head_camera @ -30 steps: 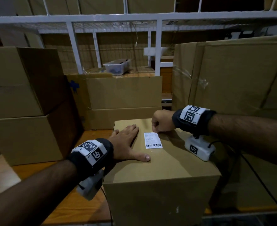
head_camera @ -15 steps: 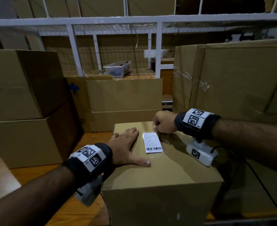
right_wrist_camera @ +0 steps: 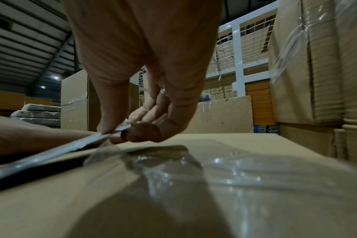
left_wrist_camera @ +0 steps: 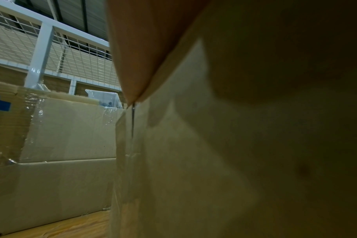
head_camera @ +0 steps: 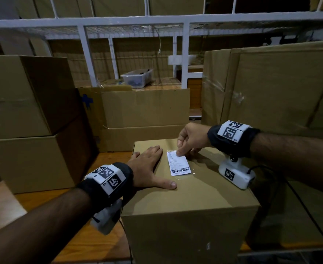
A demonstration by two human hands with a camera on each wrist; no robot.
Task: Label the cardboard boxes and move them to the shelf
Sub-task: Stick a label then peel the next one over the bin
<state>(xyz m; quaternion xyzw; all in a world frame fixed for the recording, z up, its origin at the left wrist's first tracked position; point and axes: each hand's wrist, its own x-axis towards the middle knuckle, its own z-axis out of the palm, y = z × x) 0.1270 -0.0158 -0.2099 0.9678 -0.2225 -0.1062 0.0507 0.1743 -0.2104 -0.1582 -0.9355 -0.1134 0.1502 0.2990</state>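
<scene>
Stacked cartons crowd the wooden worktop (head_camera: 107,157) where my left hand (head_camera: 147,166) lies flat on the box (head_camera: 187,202) while my right hand (head_camera: 192,139) pinches the label (head_camera: 178,164) lying on its lid, which could crease if pressed unevenly.
</scene>
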